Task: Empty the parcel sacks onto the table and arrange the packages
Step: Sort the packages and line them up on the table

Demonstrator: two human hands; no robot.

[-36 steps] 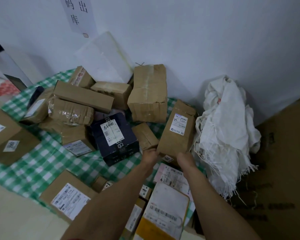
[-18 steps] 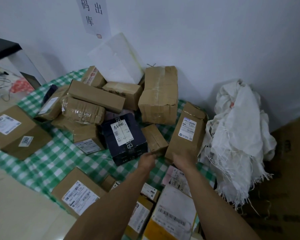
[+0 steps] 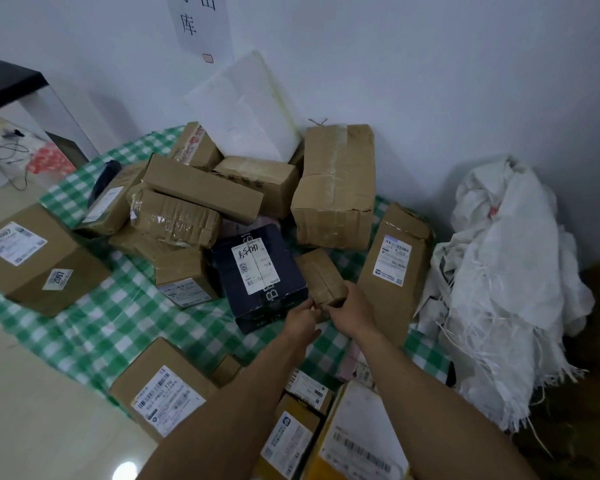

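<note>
Many cardboard parcels lie heaped on a green-checked tablecloth [image 3: 94, 327]. Both hands reach to a small taped brown box [image 3: 317, 275] in the middle. My left hand [image 3: 303, 318] touches its near left corner, and my right hand [image 3: 352, 311] grips its near right end. A dark blue box [image 3: 257, 275] with a white label lies just left of it. A tall brown parcel [image 3: 394, 268] with a label leans just right of it, free of both hands. An empty white woven sack [image 3: 506, 271] is crumpled at the right.
A large taped box [image 3: 336, 188] stands against the wall behind the small one. A big labelled box [image 3: 32, 258] sits at the left edge. More labelled parcels [image 3: 167, 393] lie near my forearms. A white flat package [image 3: 246, 109] leans on the wall.
Both hands have left the bottom of the tall brown parcel and moved left onto the small taped box. The tall parcel stays leaning in place.
</note>
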